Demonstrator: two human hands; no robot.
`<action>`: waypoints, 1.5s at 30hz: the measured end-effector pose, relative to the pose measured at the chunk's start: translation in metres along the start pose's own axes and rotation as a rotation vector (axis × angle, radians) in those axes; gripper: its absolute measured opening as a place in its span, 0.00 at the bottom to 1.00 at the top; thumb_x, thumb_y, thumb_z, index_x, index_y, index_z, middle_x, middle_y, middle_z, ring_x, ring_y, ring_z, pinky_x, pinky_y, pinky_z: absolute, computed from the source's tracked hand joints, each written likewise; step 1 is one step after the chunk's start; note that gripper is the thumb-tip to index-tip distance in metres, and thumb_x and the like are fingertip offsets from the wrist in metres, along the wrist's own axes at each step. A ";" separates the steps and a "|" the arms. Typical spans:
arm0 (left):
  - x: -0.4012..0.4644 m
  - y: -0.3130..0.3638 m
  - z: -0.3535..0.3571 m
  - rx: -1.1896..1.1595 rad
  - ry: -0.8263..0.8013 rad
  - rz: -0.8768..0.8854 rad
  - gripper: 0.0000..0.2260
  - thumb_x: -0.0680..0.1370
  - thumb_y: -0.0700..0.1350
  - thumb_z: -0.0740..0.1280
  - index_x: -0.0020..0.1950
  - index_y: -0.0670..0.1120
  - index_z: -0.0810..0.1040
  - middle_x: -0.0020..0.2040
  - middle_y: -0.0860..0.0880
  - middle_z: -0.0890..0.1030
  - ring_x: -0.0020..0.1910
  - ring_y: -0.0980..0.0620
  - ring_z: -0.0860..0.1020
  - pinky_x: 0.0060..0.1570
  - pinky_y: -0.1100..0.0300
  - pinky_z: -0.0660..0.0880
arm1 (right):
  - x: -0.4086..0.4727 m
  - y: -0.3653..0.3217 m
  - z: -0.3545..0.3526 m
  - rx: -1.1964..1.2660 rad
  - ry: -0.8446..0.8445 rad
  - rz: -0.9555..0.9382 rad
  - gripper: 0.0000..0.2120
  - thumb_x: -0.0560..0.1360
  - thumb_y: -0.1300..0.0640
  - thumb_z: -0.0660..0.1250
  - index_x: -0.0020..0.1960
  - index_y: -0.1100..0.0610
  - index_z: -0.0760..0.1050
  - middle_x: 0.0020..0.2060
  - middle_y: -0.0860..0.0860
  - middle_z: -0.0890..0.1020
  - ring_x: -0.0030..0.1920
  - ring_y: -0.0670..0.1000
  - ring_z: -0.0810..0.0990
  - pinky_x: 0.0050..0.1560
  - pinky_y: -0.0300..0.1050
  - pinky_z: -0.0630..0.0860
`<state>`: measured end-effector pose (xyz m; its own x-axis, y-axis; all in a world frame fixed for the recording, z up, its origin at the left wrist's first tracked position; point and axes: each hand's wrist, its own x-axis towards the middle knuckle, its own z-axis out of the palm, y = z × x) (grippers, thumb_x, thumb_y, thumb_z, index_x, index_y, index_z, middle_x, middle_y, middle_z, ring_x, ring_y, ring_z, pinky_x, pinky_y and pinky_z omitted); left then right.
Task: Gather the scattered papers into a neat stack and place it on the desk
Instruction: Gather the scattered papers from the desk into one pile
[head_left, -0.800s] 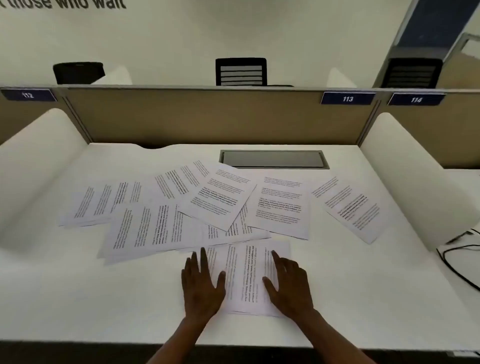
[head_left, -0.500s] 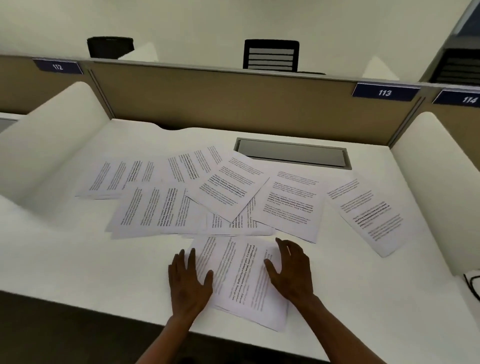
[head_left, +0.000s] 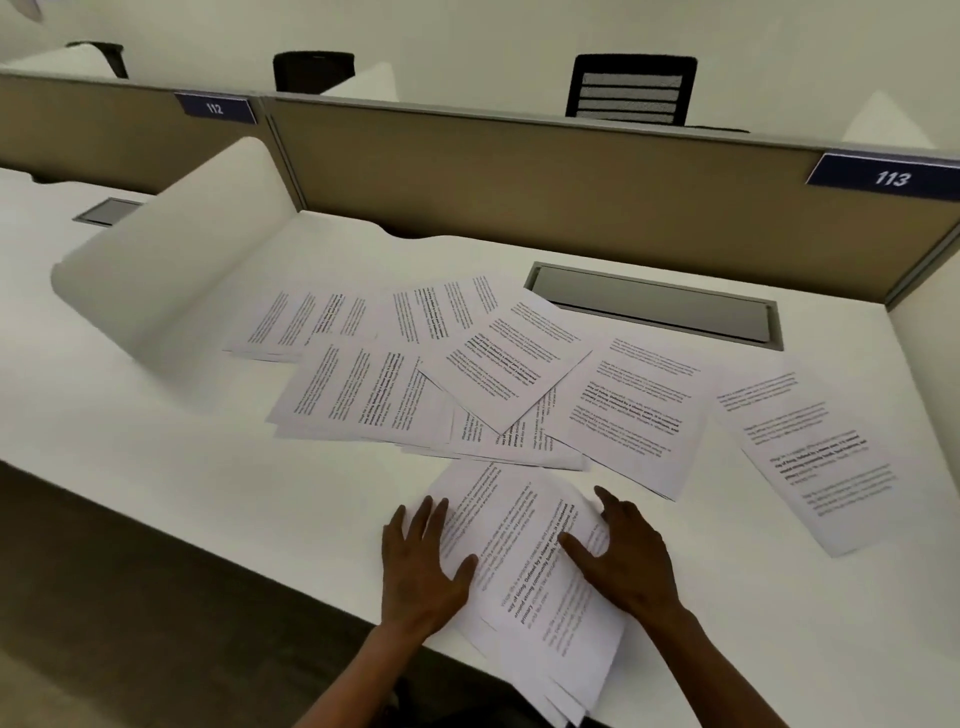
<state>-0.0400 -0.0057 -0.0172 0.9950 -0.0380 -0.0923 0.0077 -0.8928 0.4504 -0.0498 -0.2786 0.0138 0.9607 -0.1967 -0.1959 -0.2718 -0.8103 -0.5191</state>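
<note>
Printed white papers lie scattered over the white desk (head_left: 218, 499). A small loose pile of sheets (head_left: 535, 582) lies at the near edge, partly hanging over it. My left hand (head_left: 421, 566) rests flat on the pile's left side, fingers spread. My right hand (head_left: 618, 556) presses on its right side, where the top sheet bulges up. Beyond them spreads an overlapping group of sheets (head_left: 498, 374). One separate sheet (head_left: 810, 457) lies off to the right.
A grey cable hatch (head_left: 654, 306) is set into the desk behind the papers. Tan partitions (head_left: 519, 176) with tags 112 and 113 close the back. A curved white divider (head_left: 171, 249) bounds the left side. Black chairs stand beyond.
The view has swung left and closer. The near pile has turned and slid toward the desk's edge under both hands, and its top sheet now buckles under my right hand.
</note>
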 end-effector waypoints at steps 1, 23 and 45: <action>0.001 0.002 0.001 0.009 -0.002 0.003 0.39 0.71 0.69 0.62 0.78 0.55 0.58 0.80 0.52 0.60 0.80 0.44 0.52 0.78 0.44 0.47 | 0.001 -0.001 -0.004 0.034 -0.030 0.015 0.43 0.67 0.28 0.65 0.76 0.49 0.60 0.66 0.51 0.76 0.64 0.53 0.76 0.64 0.52 0.72; -0.011 0.031 -0.002 -0.137 -0.094 0.118 0.38 0.71 0.73 0.56 0.76 0.64 0.43 0.80 0.55 0.58 0.79 0.53 0.55 0.79 0.47 0.47 | -0.004 0.036 -0.068 0.799 -0.601 0.233 0.26 0.68 0.38 0.74 0.61 0.52 0.79 0.53 0.53 0.86 0.53 0.55 0.85 0.59 0.53 0.80; 0.003 0.097 -0.021 -1.202 -0.427 -0.233 0.21 0.76 0.48 0.72 0.69 0.50 0.75 0.60 0.48 0.84 0.59 0.47 0.82 0.56 0.47 0.81 | -0.031 0.062 -0.080 0.985 -0.026 0.183 0.20 0.64 0.52 0.81 0.54 0.48 0.82 0.50 0.51 0.87 0.48 0.54 0.86 0.43 0.48 0.84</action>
<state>-0.0345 -0.0828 0.0448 0.8497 -0.2754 -0.4495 0.4806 0.0539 0.8753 -0.0922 -0.3670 0.0541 0.9009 -0.2509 -0.3541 -0.3528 0.0517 -0.9343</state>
